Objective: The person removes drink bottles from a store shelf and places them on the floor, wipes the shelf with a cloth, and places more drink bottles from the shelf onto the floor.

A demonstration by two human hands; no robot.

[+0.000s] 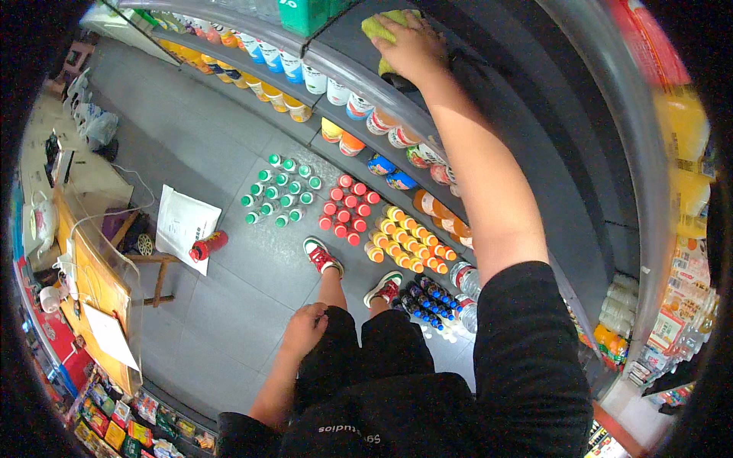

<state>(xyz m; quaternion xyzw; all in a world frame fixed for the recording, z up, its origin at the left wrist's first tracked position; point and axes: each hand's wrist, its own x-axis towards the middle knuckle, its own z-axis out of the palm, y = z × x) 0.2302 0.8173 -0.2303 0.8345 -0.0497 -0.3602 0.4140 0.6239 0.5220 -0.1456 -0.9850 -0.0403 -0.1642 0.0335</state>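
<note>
My right hand (417, 50) is pressed on a yellow-green cloth (377, 27), flat on a dark shelf (347, 44) of the store rack. A green carton or box (302, 16) stands to the left of the cloth on that shelf. My left hand (306, 331) hangs beside my black shorts (395, 343), its fingers curled, with nothing visible in it. Below the rack, bottles stand in groups on the grey tiled floor: green-capped bottles (282, 189), red-capped bottles (346, 207), orange-capped yellow bottles (404, 239) and dark bottles with blue caps (428, 300).
Lower shelves hold rows of drinks (315, 79) under a clear front rail (372, 91). Large clear bottles (468, 280) stand by the rack's foot. To the left are a white bag (184, 220), a red bottle (208, 246) and a wooden table (94, 275). Packaged snacks (123, 421) lie behind it.
</note>
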